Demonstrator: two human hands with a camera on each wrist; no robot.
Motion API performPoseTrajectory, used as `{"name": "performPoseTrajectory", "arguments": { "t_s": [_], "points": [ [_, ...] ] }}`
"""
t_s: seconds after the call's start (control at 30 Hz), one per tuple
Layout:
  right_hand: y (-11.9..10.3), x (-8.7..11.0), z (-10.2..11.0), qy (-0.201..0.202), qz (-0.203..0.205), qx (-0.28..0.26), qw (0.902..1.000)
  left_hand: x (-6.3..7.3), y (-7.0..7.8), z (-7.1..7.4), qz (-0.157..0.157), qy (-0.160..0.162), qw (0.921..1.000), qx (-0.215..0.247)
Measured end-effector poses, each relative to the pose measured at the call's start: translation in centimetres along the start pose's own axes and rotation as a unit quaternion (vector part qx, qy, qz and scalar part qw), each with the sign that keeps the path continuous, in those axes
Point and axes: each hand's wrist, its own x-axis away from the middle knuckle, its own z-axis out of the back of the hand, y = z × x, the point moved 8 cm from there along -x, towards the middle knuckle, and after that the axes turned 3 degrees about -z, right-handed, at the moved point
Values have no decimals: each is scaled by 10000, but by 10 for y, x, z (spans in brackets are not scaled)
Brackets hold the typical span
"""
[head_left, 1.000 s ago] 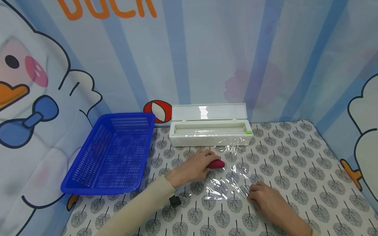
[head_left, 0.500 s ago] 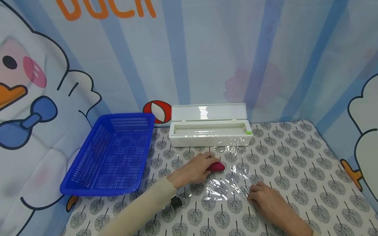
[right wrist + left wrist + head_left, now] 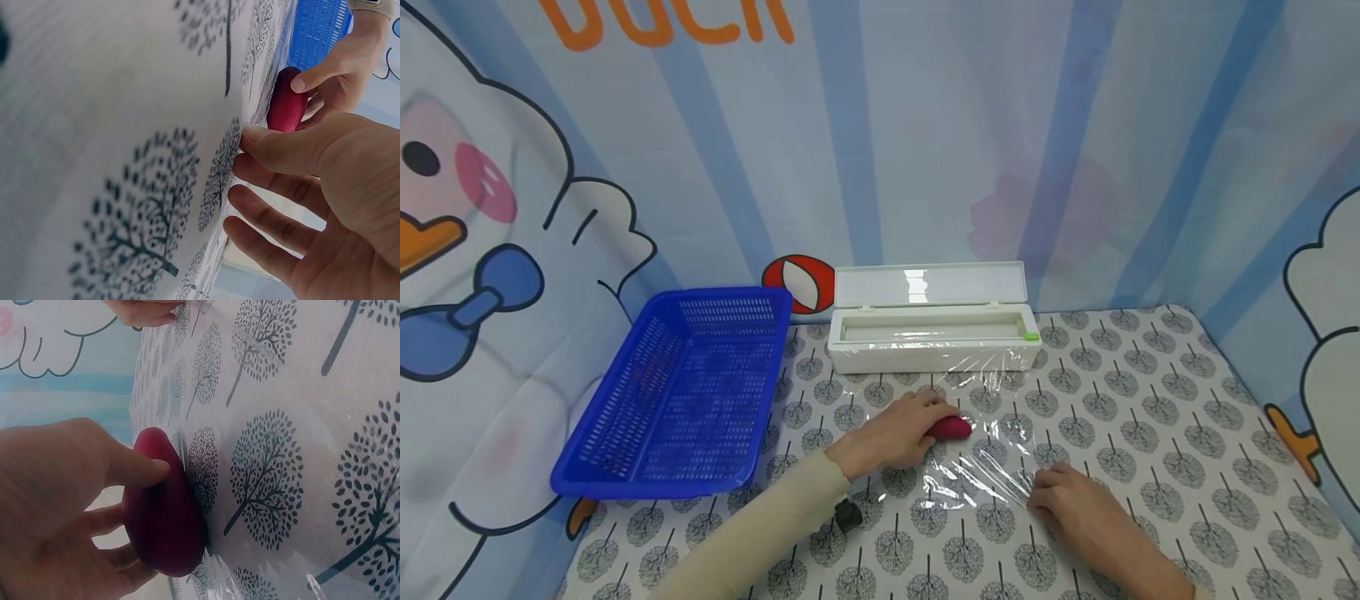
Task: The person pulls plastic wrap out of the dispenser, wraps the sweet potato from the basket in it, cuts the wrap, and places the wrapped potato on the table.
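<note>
A smooth purple-red oblong thing [image 3: 951,428], shaped like a sweet potato, lies on clear cling film [image 3: 985,471] spread over the tablecloth. My left hand [image 3: 902,427] grips it from the left side; in the left wrist view the thumb lies along its upper face and the fingers curl behind it. The film runs forward from a white cling film dispenser [image 3: 925,358] whose lid stands up. At the film's near right corner my right hand [image 3: 1078,504] pinches the edge, and creases converge on its fingertips. Thumb and index finger of the right hand [image 3: 325,194] meet low over the cloth.
A blue plastic basket [image 3: 647,486] stands on the left of the table. The dispenser has a green slider [image 3: 1031,337] at its right end. A small black object [image 3: 847,515] shows beside the left sleeve. Printed curtains [image 3: 925,150] close off the back and sides.
My left hand and the purple-red thing have shifted slightly toward me. The film shows more creases running to the right hand, which stays in place.
</note>
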Motion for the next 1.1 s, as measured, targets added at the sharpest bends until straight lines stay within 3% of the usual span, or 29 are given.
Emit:
{"name": "performPoseTrajectory", "arguments": {
  "t_s": [0.33,0.6,1.1],
  "points": [
    [0,1,-1,87,176,-158,9997,2,1,1,10,5,10000,-32],
    [0,0,1,119,164,-219,9996,8,-5,5,134,64,9996,221],
    [1,-2,0,-67,25,-247,9997,40,-20,25,233,371,9988,216]
  ]
}}
